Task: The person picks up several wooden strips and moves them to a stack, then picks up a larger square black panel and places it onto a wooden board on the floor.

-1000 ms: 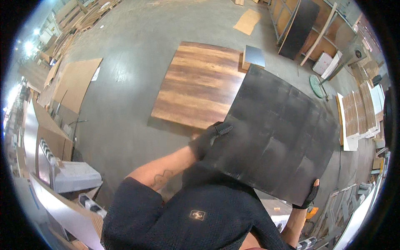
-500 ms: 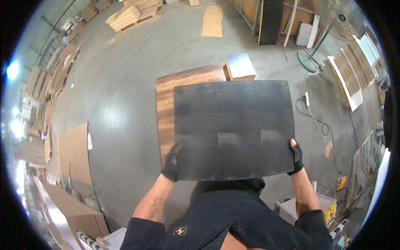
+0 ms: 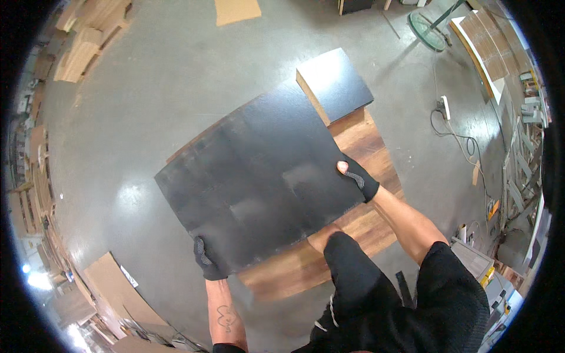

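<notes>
A large black rectangular panel (image 3: 259,170) is held between my two hands, tilted in the view with scuffed, lighter patches on its face. My left hand (image 3: 207,257), in a dark fingerless-style glove, grips its near left corner. On the right edge my right hand (image 3: 358,177), gloved too with the thumb tip bare, has its thumb over the top face. Beneath the panel lies a wood-grain board (image 3: 368,147), partly covered. Next to the panel's far right edge sits a smaller dark, glossy panel or stack (image 3: 336,82) with a light brown side.
A green fan base (image 3: 428,32) stands at the far right, near a leaning stack of brown boards (image 3: 485,44). A white power strip (image 3: 445,108) and its cable lie on the floor to the right. Flat cardboard (image 3: 120,288) lies at the near left; wooden planks (image 3: 82,53) are far left.
Both hands have carried the black panel leftward over the wood-grain board, exposing the board's right side. The whole view has also turned, and a knee now shows at the board's near edge.
</notes>
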A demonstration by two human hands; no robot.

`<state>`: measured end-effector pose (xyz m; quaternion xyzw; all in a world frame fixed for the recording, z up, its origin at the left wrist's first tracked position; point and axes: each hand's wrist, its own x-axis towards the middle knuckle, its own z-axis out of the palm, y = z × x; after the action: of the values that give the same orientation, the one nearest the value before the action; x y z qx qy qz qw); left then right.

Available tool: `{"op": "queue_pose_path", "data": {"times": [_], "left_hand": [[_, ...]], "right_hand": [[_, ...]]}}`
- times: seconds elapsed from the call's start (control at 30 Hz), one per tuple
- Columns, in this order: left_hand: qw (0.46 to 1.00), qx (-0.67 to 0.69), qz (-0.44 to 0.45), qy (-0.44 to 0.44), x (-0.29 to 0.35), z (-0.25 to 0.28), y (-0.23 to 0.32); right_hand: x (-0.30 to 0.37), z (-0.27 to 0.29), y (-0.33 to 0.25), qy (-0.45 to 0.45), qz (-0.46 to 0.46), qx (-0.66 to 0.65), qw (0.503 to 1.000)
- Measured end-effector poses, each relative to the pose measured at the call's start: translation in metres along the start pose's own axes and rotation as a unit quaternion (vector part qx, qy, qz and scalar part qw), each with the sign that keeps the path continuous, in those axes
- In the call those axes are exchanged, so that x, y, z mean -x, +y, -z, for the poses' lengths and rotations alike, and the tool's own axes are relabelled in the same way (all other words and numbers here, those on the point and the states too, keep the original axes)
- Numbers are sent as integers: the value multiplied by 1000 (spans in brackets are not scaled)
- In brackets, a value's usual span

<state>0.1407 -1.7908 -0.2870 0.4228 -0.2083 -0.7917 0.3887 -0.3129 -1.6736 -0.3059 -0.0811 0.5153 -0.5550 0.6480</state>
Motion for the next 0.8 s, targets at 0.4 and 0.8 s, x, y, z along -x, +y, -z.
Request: {"op": "queue_pose_path", "data": {"times": [0.4, 0.8], "left_hand": [[993, -74, -5, 89, -322, 124, -123], [983, -9, 74, 169, -414, 155, -203]], "right_hand": [[-330, 94, 88, -7, -67, -2, 998], [-413, 164, 159, 39, -84, 17, 996]]}}
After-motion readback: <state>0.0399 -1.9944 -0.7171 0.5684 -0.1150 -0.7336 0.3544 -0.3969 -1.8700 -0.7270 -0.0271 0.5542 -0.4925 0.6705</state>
